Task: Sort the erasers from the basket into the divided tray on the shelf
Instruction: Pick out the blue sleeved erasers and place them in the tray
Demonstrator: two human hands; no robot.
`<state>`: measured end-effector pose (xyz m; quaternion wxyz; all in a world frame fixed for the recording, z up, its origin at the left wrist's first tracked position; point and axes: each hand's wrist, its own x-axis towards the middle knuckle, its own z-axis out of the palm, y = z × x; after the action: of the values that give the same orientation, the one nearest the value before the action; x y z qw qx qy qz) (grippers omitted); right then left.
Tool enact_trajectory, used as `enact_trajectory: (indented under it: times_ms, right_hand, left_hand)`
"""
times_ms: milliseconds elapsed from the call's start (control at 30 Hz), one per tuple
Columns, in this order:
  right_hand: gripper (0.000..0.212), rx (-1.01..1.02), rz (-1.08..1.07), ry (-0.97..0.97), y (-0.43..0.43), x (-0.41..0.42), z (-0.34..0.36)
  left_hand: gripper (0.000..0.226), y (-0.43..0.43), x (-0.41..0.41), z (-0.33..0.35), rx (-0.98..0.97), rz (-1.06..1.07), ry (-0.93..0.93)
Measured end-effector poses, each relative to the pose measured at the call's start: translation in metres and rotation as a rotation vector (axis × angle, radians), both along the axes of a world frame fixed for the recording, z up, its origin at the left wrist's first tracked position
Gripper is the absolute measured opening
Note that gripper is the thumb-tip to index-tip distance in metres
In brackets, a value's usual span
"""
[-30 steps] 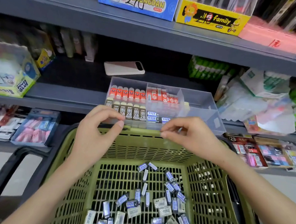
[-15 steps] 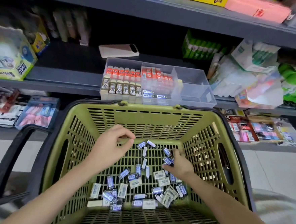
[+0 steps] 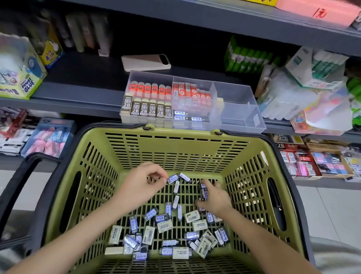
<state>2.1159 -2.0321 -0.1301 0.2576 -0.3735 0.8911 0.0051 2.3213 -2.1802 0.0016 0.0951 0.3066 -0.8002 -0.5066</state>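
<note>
Head view: in the basket (image 3: 174, 153), left hand (image 3: 142, 185) pinches an eraser (image 3: 173, 178), right hand (image 3: 215, 200) clutches several erasers (image 3: 203, 193); divided tray (image 3: 240, 117) just beyond.

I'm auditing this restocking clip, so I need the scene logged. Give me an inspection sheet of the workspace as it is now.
Surface: grey shelf bearing the divided tray; green basket in front, below.
Job's things: tray's left and middle compartments hold erasers, right ones look bare; loose erasers scattered on the basket floor.
Clutter: phone behind the tray; glue box at left.
Grippers: left hand curled, fingertips at one eraser, grip unclear; right hand clutches blue erasers.
Cables: nothing seen.
Surroundings: stocked stationery shelves, tiled floor.
</note>
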Motion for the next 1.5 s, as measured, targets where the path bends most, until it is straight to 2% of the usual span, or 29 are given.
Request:
enact_trajectory:
  times_ms: [100, 167, 300, 400, 567, 700, 767, 833, 933, 967, 1067, 1167, 1300, 1500]
  right_hand:
    - [0.069, -0.074, -0.048, -0.074, -0.004, -0.005, 0.006]
    - [0.070, -0.118, -0.082, -0.124, -0.006, -0.007, 0.012]
    - [0.068, -0.225, -0.106, -0.201, -0.013, -0.005, 0.030]
    - [0.064, -0.306, -0.056, -0.226, -0.021, 0.003, 0.045]
    - [0.056, -0.410, 0.025, -0.321, -0.033, 0.023, 0.073]
    - [0.068, -0.375, 0.190, -0.340, -0.038, 0.034, 0.092]
    - [0.073, -0.357, 0.249, -0.296, -0.039, 0.035, 0.098]
    - [0.065, -0.381, 0.240, -0.367, -0.040, 0.035, 0.106]
    - [0.035, -0.538, 0.013, -0.662, -0.038, 0.027, 0.115]
    - [0.026, -0.587, -0.076, -0.688, -0.036, 0.022, 0.115]
    - [0.019, -0.533, -0.180, -0.528, -0.030, 0.005, 0.099]
    - [0.027, -0.363, -0.135, -0.389, -0.032, 0.002, 0.068]
    - [0.040, -0.250, -0.051, -0.200, -0.052, 0.015, 0.030]
    - [0.024, -0.194, 0.008, 0.124, -0.063, 0.024, 0.007]
  left_hand:
    - [0.014, 0.001, -0.006, -0.012, 0.200, 0.046, -0.028]
    - [0.010, 0.002, -0.015, -0.026, 0.481, 0.139, -0.051]
    - [0.032, 0.009, -0.041, -0.060, 0.976, 0.314, -0.176]
    - [0.035, 0.017, -0.054, -0.075, 1.159, 0.361, -0.162]
    - [0.048, 0.027, -0.064, -0.074, 1.392, 0.292, -0.077]
    - [0.065, 0.021, -0.063, -0.063, 1.566, 0.338, 0.075]
    - [0.064, 0.019, -0.059, -0.059, 1.591, 0.323, 0.107]
    - [0.050, 0.019, -0.055, -0.055, 1.612, 0.337, 0.119]
    - [0.043, 0.016, -0.050, -0.050, 1.608, 0.351, 0.098]
    - [0.043, 0.014, -0.049, -0.049, 1.577, 0.350, 0.083]
    - [0.038, 0.002, -0.038, -0.044, 1.484, 0.383, 0.063]
    - [0.037, -0.012, -0.024, -0.039, 1.398, 0.432, 0.055]
    - [0.043, -0.027, -0.016, -0.028, 1.259, 0.464, 0.011]
    - [0.044, -0.035, -0.004, -0.017, 1.114, 0.440, -0.017]
